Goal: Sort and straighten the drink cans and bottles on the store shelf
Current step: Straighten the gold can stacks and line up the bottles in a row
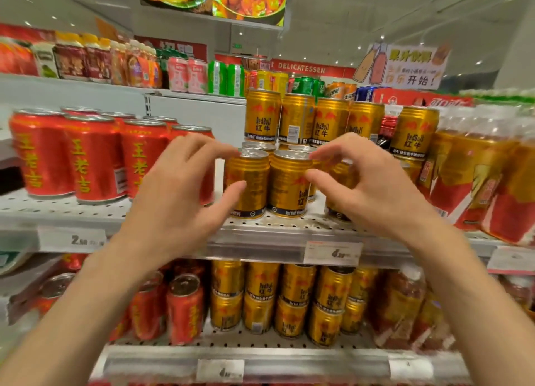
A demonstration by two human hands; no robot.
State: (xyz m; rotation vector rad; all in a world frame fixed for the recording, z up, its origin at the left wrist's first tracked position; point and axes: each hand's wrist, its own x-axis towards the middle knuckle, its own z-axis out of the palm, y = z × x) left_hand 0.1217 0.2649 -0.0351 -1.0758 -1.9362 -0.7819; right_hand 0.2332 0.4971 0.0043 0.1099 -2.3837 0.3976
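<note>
At the front edge of the middle shelf (269, 235) stand two gold cans (286, 188) side by side, between my hands. Five more gold cans (298, 119) sit stacked in a row above and behind. My left hand (185, 188) curls loosely, thumb touching the left can; my right hand (367, 183) hovers half open, thumb just beside the right can, holding nothing.
</note>
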